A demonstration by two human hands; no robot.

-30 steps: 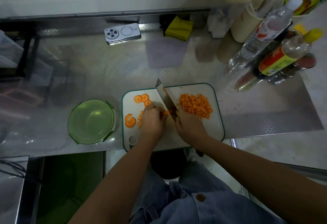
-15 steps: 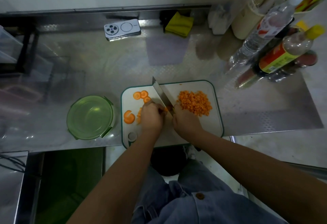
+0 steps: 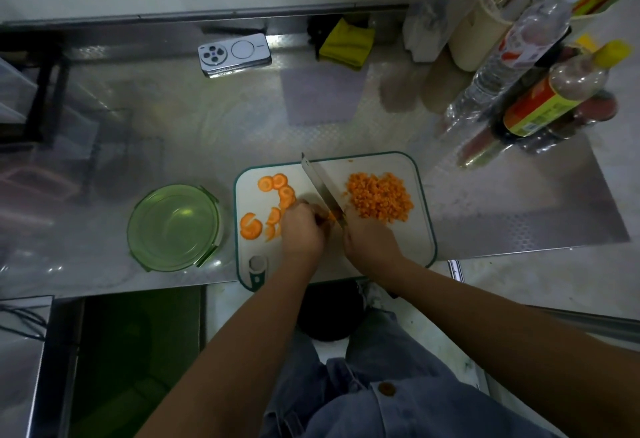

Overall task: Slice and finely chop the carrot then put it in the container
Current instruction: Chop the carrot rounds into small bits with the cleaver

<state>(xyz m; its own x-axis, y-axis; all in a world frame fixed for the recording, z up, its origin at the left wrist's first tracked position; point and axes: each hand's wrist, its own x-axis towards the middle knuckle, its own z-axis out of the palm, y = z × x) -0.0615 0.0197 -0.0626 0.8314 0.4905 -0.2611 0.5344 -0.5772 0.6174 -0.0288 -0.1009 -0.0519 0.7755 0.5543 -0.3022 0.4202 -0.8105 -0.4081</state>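
Note:
A white cutting board [image 3: 420, 230] with a green rim lies on the steel counter. My right hand [image 3: 370, 240] grips a knife [image 3: 320, 183] whose blade slants up and left across the board. My left hand [image 3: 301, 230] presses down a few carrot pieces [image 3: 330, 215] right at the blade. Round carrot slices [image 3: 273, 183] lie on the board's left half. A pile of finely chopped carrot [image 3: 379, 197] sits on the right half. An empty green container [image 3: 175, 226] stands left of the board.
A phone [image 3: 233, 54] and a yellow cloth [image 3: 346, 43] lie at the back of the counter. Several bottles [image 3: 550, 98] crowd the right back corner. The counter's front edge runs just below the board, with a dark bin underneath.
The knife blade has kept working at the carrot pieces under my left hand, shifting slightly left. The slices and the chopped pile stay where they were.

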